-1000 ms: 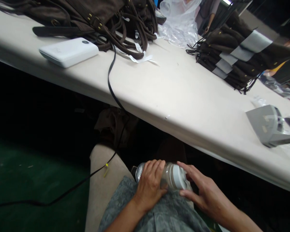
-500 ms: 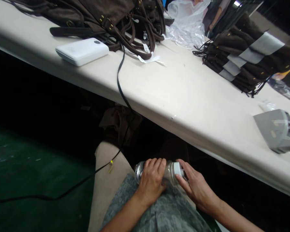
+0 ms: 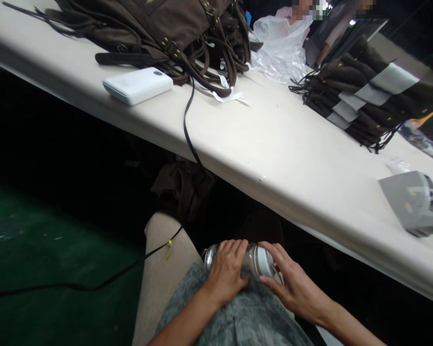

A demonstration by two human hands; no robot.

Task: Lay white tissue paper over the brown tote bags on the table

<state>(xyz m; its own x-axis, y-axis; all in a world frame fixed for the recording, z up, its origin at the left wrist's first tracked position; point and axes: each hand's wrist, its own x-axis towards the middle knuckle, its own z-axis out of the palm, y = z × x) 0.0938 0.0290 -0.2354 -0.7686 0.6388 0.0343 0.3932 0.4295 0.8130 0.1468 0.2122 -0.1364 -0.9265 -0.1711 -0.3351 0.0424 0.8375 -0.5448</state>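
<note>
Counter (image 3: pixel 274 144) runs diagonally across my view, far end and right end cut off by the frame. Underneath it's near black, can't make out anything except a brown cloth lump (image 3: pixel 180 185) just under the edge.

Floor (image 3: pixel 39 250) on the left is dark green, detail lost.

Pile of brown bags (image 3: pixel 173 33) at top left of the counter, straps tangled, top cropped. Second stack of brown bags (image 3: pixel 364 96) with grey bands at right, partly cropped. Clear plastic bag (image 3: pixel 279 45) between the two piles, contents unreadable. People behind it, only partly in frame.

Grey device (image 3: pixel 413 202) at the right edge, cut off, can't tell what it is. White power bank (image 3: pixel 137 85) near the front edge, just beside the left pile. Black cable (image 3: pixel 187 125) drops from the counter over the edge and down past my knee onto the floor; where it starts is buried in the straps.

My lap: clear bottle (image 3: pixel 250 259) lying sideways on the patterned cloth (image 3: pixel 238 322), below the counter edge. Left hand (image 3: pixel 225 274) is wrapped over its body, fingers curled tight, hiding most of it. Right hand (image 3: pixel 292 283) is closed around the white cap (image 3: pixel 265 262), fingertips on its rim. Bottle contents not readable; base is a metallic glint past my left fingers.
</note>
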